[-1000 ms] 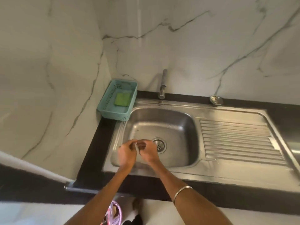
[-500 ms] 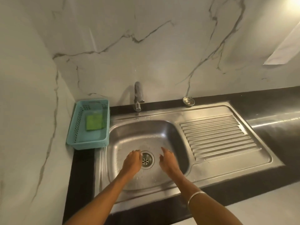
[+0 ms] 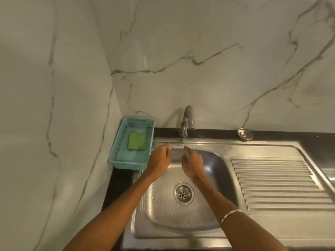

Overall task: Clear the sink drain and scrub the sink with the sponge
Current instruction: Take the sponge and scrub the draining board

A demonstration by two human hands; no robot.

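Both hands have left the drain [image 3: 183,193], which now lies bare at 6 o'clock of them, and risen to the basin's far rim under the tap [image 3: 187,120]. The left hand [image 3: 159,160] and right hand [image 3: 193,163] hold nothing, fingers loosely curled. The sponge [image 3: 137,141] lies untouched in the basket [image 3: 116,156] at 10 o'clock; fetching it seems next.

Green sponge [image 3: 137,141]; teal perforated basket [image 3: 126,163]; white grey-veined marble wall [image 3: 199,51]; black counter [image 3: 272,134].

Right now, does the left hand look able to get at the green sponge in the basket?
Probably yes: the left hand hovers just beside the open-topped teal basket, and nothing covers the green sponge.
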